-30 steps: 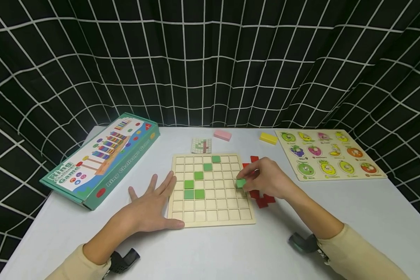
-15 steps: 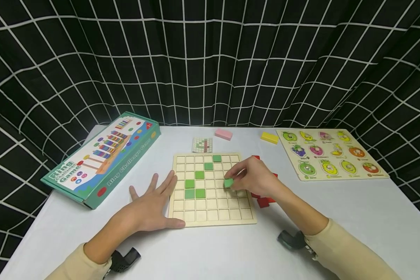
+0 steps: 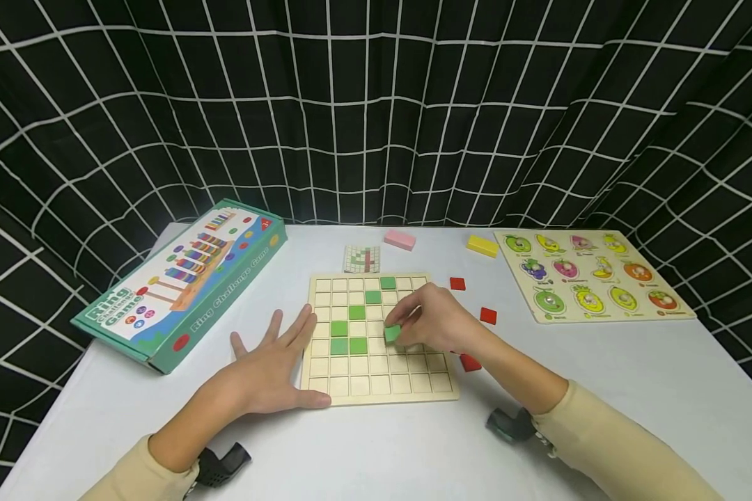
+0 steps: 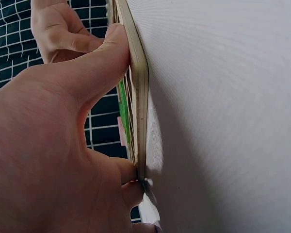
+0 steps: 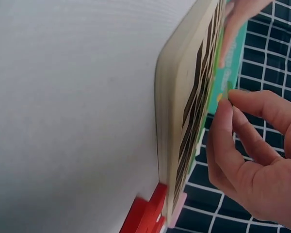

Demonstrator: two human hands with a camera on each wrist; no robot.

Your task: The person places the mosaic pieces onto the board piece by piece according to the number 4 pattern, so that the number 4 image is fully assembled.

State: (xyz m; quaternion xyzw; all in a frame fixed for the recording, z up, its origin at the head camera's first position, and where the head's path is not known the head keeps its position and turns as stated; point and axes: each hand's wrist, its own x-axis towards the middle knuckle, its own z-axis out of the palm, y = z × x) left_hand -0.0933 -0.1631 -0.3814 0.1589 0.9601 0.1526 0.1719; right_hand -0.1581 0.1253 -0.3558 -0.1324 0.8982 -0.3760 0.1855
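My right hand pinches a small green square tile between thumb and fingertips, over the right half of the wooden grid board. The same hand shows in the right wrist view, with the tile seen edge-on. Several green tiles lie in the board's squares, most in a slanting line. My left hand rests at the board's left edge, fingers spread and fairly straight. In the left wrist view its thumb lies on the board's rim.
Several red tiles lie right of the board, some hidden by my right hand. Behind it are a pattern card, a pink block and a yellow block. A game box stands left, a fruit puzzle board right.
My right hand has carried the green tile leftward from the board's right edge to over its squares, uncovering some red tiles. The left hand has stayed in place.
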